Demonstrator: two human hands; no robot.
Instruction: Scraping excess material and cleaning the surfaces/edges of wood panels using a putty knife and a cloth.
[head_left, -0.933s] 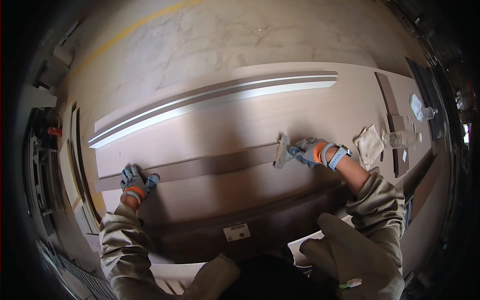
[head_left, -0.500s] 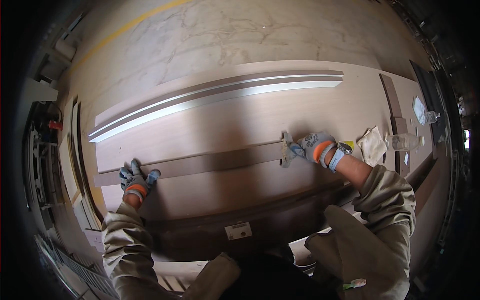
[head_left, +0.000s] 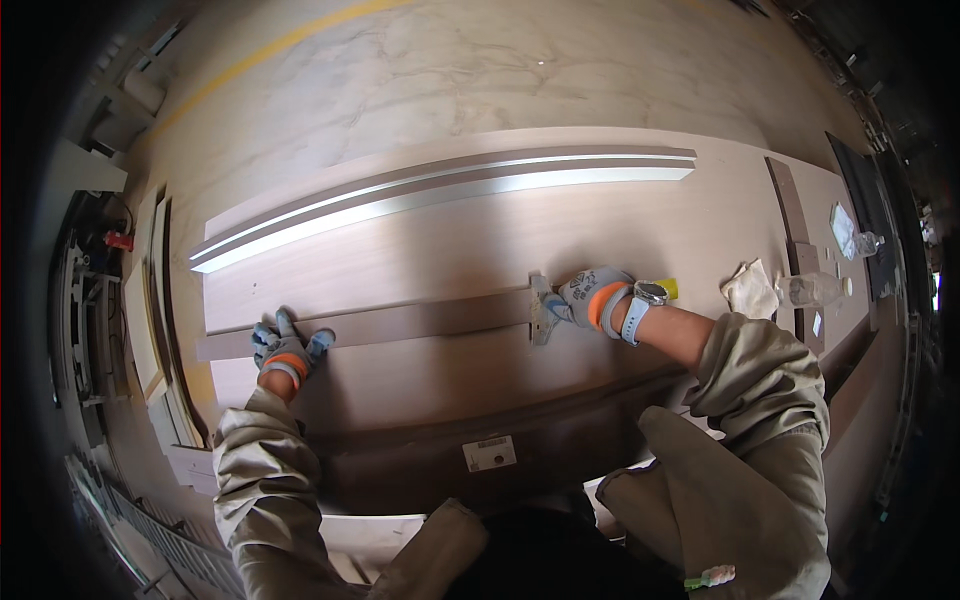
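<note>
A long narrow brownish board strip (head_left: 430, 318) lies across a wide light wood-toned panel (head_left: 400, 370). My left hand (head_left: 290, 350), in a grey and blue glove with an orange band, lies on the strip near its left end, fingers spread. In my right hand (head_left: 598, 298), gloved the same way, is a wide-bladed scraper (head_left: 541, 310). Its speckled blade stands across the strip, toward the right. The strip's right end is hidden by the blade and the hand. My right wrist bears a watch.
Two long strips with shiny white faces (head_left: 450, 190) lie along the panel's far side. To the right are a crumpled cloth (head_left: 751, 290), a clear plastic bottle (head_left: 812, 290), a yellow object (head_left: 668, 289) and a dark narrow board (head_left: 786, 200). More boards (head_left: 160, 310) stand at the left.
My right hand has moved left along the strip with the scraper. My left hand stays on the strip near its left end. The whole view has shifted slightly.
</note>
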